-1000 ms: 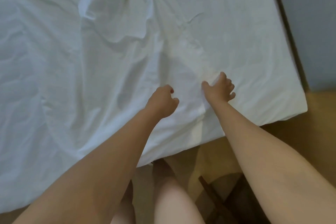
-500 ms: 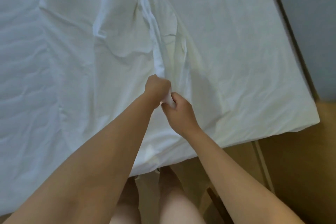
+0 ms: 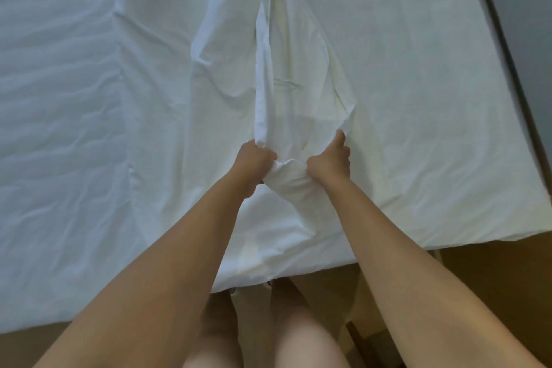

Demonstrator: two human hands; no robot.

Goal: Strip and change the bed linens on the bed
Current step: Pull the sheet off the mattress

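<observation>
Two hands, left hand (image 3: 254, 163) and right hand (image 3: 330, 163), grip one white sheet (image 3: 286, 92).

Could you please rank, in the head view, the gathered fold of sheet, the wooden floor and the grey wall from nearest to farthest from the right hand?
From the right hand:
1. Gathered fold of sheet, gripped at its left.
2. Wooden floor, below right, past the bed edge.
3. Grey wall, far upper right.

A sheet (image 3: 403, 75) lies across the bed (image 3: 478, 227), with two hands side by side on a raised fold (image 3: 265, 75) near its front edge. Floor (image 3: 493, 284) lies in front; what may be a wall (image 3: 531, 24) stands right.
</observation>
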